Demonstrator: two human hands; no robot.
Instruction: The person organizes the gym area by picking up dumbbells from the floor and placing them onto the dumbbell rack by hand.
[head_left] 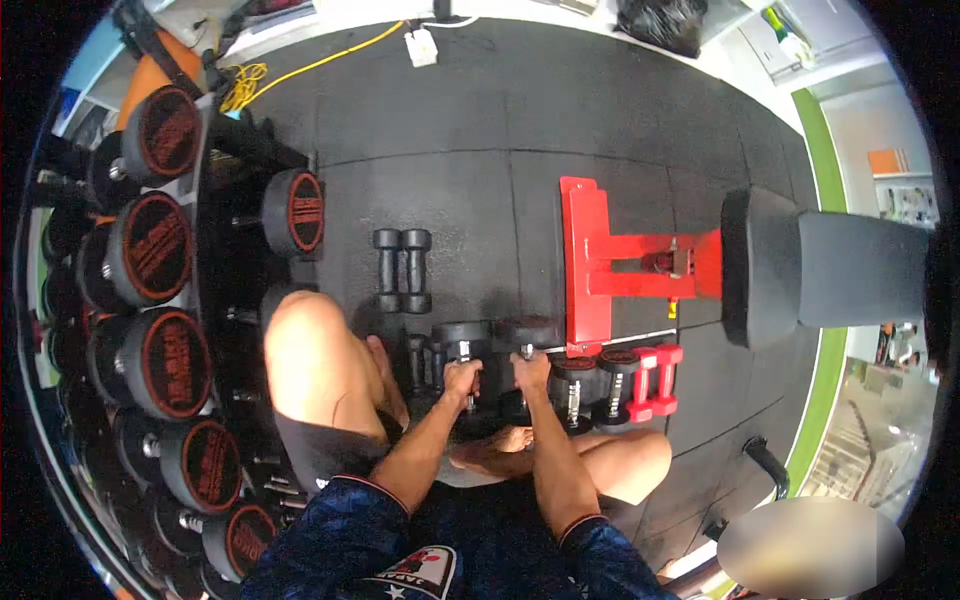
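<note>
My left hand is closed around the chrome handle of a round-headed black dumbbell. Beside it, my right hand grips a second black dumbbell the same way. Both stand with their handles pointing away from me, close together between my bent legs; whether they touch the floor I cannot tell. To the right lie two more round dumbbells and a pair of pinkish-red dumbbells. Ahead on the left, a pair of small black dumbbells lies side by side, with smaller ones nearer my left leg.
A rack loaded with several large round dumbbells runs along my left. On the right stands a bench with a red frame and dark pads. A yellow cable crosses the black mat floor at the back.
</note>
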